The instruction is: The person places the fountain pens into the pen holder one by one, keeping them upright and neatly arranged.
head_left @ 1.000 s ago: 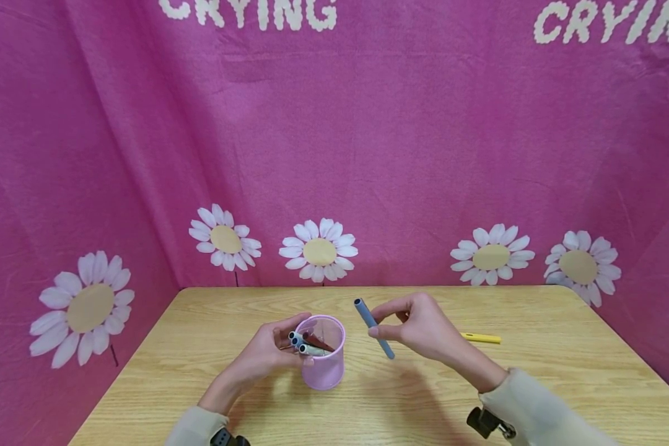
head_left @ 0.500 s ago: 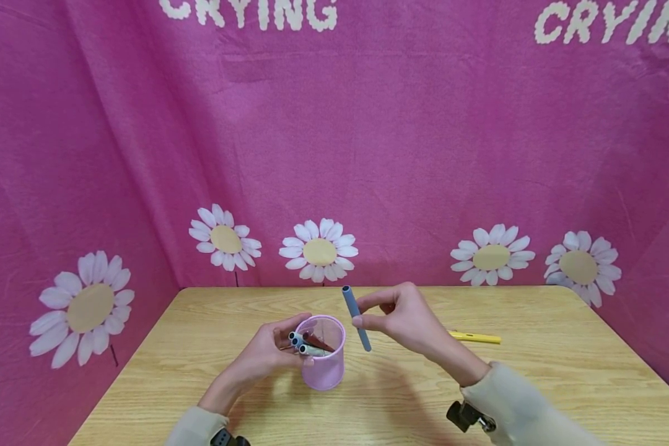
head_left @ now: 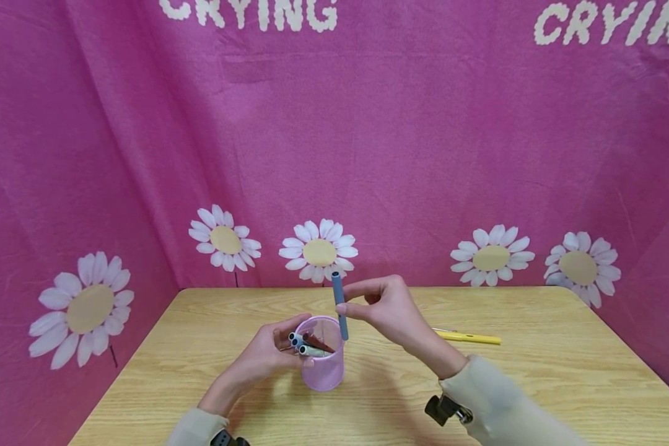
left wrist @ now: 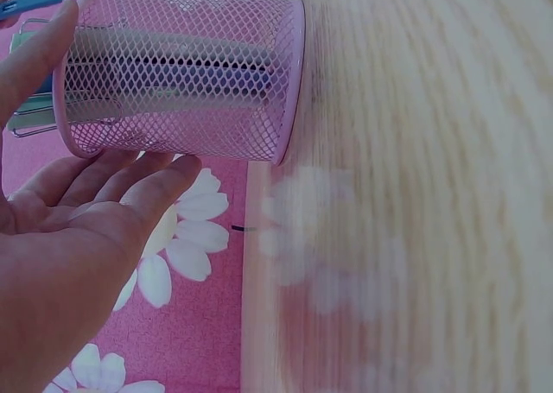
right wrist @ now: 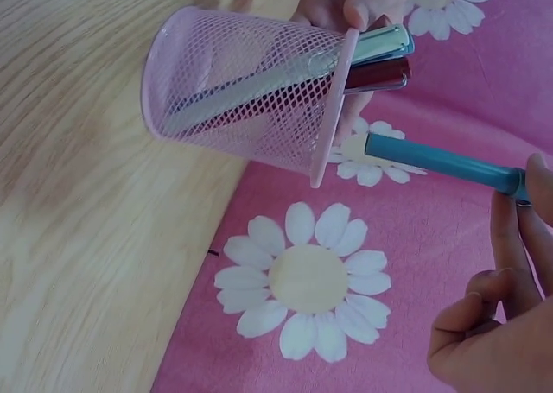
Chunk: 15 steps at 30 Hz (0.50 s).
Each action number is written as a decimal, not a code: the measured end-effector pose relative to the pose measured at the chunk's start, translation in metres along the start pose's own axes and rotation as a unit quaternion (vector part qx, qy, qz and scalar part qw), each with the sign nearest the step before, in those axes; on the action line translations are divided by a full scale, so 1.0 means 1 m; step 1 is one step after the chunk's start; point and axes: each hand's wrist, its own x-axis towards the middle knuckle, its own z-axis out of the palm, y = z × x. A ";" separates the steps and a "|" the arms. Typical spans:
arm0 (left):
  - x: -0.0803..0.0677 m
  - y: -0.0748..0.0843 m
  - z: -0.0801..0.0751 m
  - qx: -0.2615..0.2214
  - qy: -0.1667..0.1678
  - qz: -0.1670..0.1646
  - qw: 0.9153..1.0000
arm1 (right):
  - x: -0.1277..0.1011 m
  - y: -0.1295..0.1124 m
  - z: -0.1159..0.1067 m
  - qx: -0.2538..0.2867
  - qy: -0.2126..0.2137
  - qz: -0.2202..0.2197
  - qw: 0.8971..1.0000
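A pink mesh pen cup [head_left: 324, 375] stands on the table, and my left hand [head_left: 264, 350] grips it near the rim from the left. Several pens [head_left: 313, 351] lean inside it, among them a dark red pen [right wrist: 373, 75] and a pale green one [right wrist: 380, 41]. Between thumb and fingers, my right hand [head_left: 394, 311] pinches a blue pen [head_left: 337, 288] close to its upper part. That pen hangs nearly upright at the cup's right rim in the head view. Seen from the right wrist, its lower end is apart from the rim, outside the opening.
On the wooden table [head_left: 535, 371], a yellow pen [head_left: 474, 338] lies to the right, behind my right forearm. A pink cloth [head_left: 401, 155] with printed daisies and lettering hangs at the back and sides of the table.
My right hand has moved left and up with the blue pen, which has turned more upright and come close to the cup. More of the yellow pen shows. The left hand stays still.
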 end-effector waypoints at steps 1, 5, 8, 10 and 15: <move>0.000 0.000 0.000 0.000 0.000 0.000 1.000 | 0.001 0.001 0.002 0.001 0.002 -0.001 1.000; 0.000 0.001 0.001 -0.001 0.001 0.003 1.000 | 0.004 0.003 0.008 0.008 0.005 -0.006 1.000; 0.000 0.001 0.000 0.000 0.001 0.005 1.000 | 0.006 0.006 0.013 0.016 0.008 -0.008 1.000; 0.000 0.000 0.000 0.000 0.000 0.004 1.000 | 0.007 0.008 0.016 0.019 0.008 -0.010 1.000; 0.000 0.000 0.000 0.002 -0.001 0.002 1.000 | 0.008 0.013 0.021 0.023 0.006 -0.010 1.000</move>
